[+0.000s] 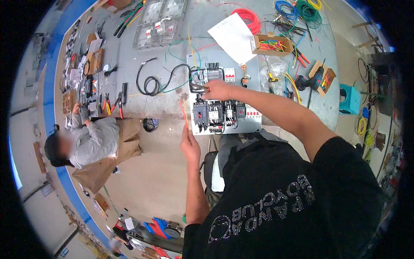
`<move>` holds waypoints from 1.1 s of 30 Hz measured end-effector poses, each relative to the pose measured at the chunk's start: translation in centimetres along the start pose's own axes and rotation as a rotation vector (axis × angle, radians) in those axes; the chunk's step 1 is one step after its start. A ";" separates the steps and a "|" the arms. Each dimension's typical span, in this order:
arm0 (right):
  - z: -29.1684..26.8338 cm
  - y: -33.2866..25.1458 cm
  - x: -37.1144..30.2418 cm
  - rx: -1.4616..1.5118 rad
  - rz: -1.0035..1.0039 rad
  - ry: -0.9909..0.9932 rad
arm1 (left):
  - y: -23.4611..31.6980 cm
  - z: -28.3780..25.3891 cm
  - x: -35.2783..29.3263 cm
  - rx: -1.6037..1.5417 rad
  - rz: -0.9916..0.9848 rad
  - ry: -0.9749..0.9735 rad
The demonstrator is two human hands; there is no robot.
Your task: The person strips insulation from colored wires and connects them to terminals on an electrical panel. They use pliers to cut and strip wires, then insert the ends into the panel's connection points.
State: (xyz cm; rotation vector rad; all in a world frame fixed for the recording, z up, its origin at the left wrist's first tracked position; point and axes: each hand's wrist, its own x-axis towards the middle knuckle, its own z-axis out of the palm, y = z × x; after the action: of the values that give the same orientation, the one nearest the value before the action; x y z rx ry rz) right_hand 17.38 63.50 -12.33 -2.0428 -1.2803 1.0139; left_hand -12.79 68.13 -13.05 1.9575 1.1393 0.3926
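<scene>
Left of the metal panel (251,126), the left hand (190,146) pinches thin wires (185,117), probably light, springy, best held near an end; the right hand (217,90) grips pliers (198,88).

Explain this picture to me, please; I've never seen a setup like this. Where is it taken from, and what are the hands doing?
There is no robot: these are a person's bare hands. The one picture comes from a fisheye camera on their head, looking down, so straight edges bend toward the rim.

The right hand grips a metal tool, apparently pliers, over a panel fitted with electrical parts. The left hand holds something slim and red, probably wire.

On the grey table lie a white sheet, coiled red wire and a cordless drill. A co-worker sits at left.
</scene>
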 end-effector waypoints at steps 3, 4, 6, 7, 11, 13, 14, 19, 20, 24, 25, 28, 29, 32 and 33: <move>-2.1 0.3 -4.5 0.325 0.107 0.031 | 5.1 -1.7 2.3 -0.554 -0.185 -0.065; -0.8 1.8 -6.5 0.491 0.081 0.110 | 7.1 -2.1 3.5 -0.679 -0.189 -0.086; -0.1 0.6 -11.3 0.575 -0.020 0.162 | 11.4 -1.9 5.6 -0.791 -0.131 -0.068; 0.3 0.3 -13.5 0.675 0.017 0.125 | 12.9 -1.0 7.0 -0.917 -0.125 -0.069; -0.5 -2.7 -19.7 0.701 -0.010 0.276 | 20.3 3.4 9.7 -1.366 -0.123 -0.338; -1.2 -2.8 -21.4 0.724 -0.033 0.321 | 22.5 6.9 10.6 -1.523 -0.186 -0.535; -1.4 -2.5 -22.3 0.667 0.018 0.343 | 23.8 8.5 10.2 -1.504 -0.208 -0.544; -3.6 0.7 -27.3 0.603 0.028 0.468 | 27.3 14.4 6.8 -1.374 -0.236 -0.574; -4.1 0.7 -28.4 0.673 0.044 0.426 | 27.7 14.9 6.0 -1.412 -0.241 -0.589; -3.1 2.9 -31.1 0.597 0.042 0.460 | 29.1 16.1 2.3 -1.214 -0.237 -0.612; -2.8 3.4 -31.6 0.706 0.089 0.491 | 30.4 16.2 0.9 -1.050 -0.273 -0.529; -2.3 5.6 -33.3 0.870 0.236 0.584 | 30.5 14.7 -3.4 -0.798 -0.085 -0.459; -2.5 6.8 -33.8 0.816 0.281 0.638 | 31.6 13.0 -5.3 -0.744 -0.005 -0.517; -4.2 7.4 -35.5 0.784 0.342 0.641 | 37.5 6.2 -12.7 -1.339 -0.013 -1.128; -4.2 8.9 -36.2 0.935 0.369 0.620 | 40.4 2.5 -14.0 -1.239 -0.017 -1.458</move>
State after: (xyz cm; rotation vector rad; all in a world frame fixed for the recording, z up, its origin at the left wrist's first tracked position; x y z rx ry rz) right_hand 15.49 26.74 -4.97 -1.6162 -0.0466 0.7906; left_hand 4.39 44.89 18.58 0.6658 -0.1456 -0.3228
